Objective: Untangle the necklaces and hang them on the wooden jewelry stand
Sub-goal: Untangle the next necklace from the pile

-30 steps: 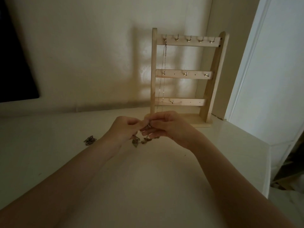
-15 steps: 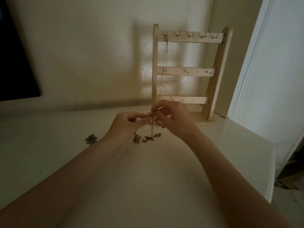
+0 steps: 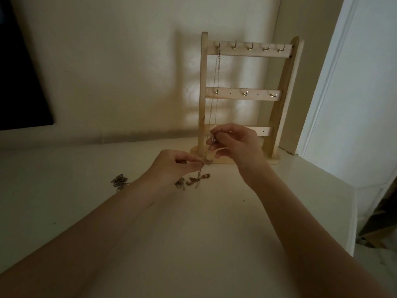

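Chain (image 3: 205,154) links too fine; right hand (image 3: 234,143) hides stand's lower rail (image 3: 261,131).

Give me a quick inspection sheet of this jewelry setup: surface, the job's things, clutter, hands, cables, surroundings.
Surface: pale tabletop, dimly lit.
Job's things: wooden jewelry stand upright at the back, three rails of hooks; one hung necklace on the top rail's leftmost hook; tangled chains on the table under the hands; a separate small chain heap further left.
Clutter: nothing seen.
Hands: left hand pinches a chain; right hand, raised higher, pinches a thin chain that runs down toward the left hand.
Cables: nothing seen.
Surroundings: cream wall, dark panel at left, white door frame at right.
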{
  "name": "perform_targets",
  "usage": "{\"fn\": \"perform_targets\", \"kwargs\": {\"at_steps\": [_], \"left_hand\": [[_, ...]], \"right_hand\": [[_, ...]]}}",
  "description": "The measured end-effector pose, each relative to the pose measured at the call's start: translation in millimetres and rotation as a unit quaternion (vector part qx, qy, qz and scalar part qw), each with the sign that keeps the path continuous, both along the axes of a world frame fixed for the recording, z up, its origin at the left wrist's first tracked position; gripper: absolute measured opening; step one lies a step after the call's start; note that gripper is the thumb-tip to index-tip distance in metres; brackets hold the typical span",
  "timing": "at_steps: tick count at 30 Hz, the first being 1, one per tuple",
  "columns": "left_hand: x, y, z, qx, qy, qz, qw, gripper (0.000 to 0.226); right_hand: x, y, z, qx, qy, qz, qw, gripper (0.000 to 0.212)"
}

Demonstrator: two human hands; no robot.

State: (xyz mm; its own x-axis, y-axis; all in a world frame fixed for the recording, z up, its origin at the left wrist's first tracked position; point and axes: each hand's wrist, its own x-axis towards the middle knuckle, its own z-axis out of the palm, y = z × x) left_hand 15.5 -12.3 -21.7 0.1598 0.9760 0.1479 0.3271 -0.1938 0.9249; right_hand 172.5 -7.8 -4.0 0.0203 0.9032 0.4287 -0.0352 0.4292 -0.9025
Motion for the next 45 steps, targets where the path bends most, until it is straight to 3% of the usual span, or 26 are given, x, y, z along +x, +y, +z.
{"fn": "perform_targets", "kwargs": {"at_steps": [5,10,13,17,18,21,25,28,33,38,41,45], "left_hand": [[-0.8,3.2,-2.8,0.026,0.016,0.014,0.999,0.006],[-1.6,3.7,-3.3,0.031,0.010,0.014,0.999,0.006],[-0.3,4.0,-4.5,0.056,0.028,0.020,0.998,0.008],[-1.3,6.6,-1.2,0.013,-0.030,0.039,0.999,0.017],[-2.3,6.7,-1.0,0.026,-0.007,0.042,0.999,0.019],[-2.8,4.1,-5.5,0.124,0.180,0.037,0.975,0.021],[-4.0,4.8,-10.5,0.139,0.223,0.059,0.963,0.022],[-10.5,10.9,-10.0,0.115,0.156,0.113,0.975,0.026],[-15.2,19.5,-9.3,0.017,-0.064,0.130,0.989,0.019],[-15.9,16.9,-3.4,-0.063,-0.278,0.104,0.953,0.008],[-17.8,15.2,-1.6,-0.060,-0.309,0.109,0.943,0.003],[-16.3,13.7,-0.1,-0.016,-0.240,0.107,0.965,0.005]], "right_hand": [[0.0,2.6,-2.5,-0.028,-0.027,-0.087,0.995,0.020],[4.6,2.0,-1.0,-0.079,0.067,-0.066,0.992,0.018],[4.8,4.6,-4.9,-0.091,-0.008,-0.114,0.989,0.022],[7.2,8.2,-7.9,-0.094,-0.080,-0.176,0.977,0.027],[8.1,9.4,-7.6,-0.083,-0.091,-0.193,0.973,0.028],[9.6,10.3,-6.2,-0.019,-0.121,-0.242,0.963,0.026],[15.9,10.6,-4.1,0.048,-0.103,-0.326,0.939,0.026],[19.1,12.7,-6.5,0.054,-0.095,-0.382,0.918,0.026],[21.7,15.6,-7.6,0.066,-0.081,-0.428,0.898,0.028],[21.6,13.6,-8.4,0.060,-0.099,-0.429,0.896,0.028],[23.3,15.2,-11.1,-0.024,-0.149,-0.379,0.913,0.029],[18.9,15.2,-17.0,-0.160,-0.279,-0.194,0.927,0.026]]}}
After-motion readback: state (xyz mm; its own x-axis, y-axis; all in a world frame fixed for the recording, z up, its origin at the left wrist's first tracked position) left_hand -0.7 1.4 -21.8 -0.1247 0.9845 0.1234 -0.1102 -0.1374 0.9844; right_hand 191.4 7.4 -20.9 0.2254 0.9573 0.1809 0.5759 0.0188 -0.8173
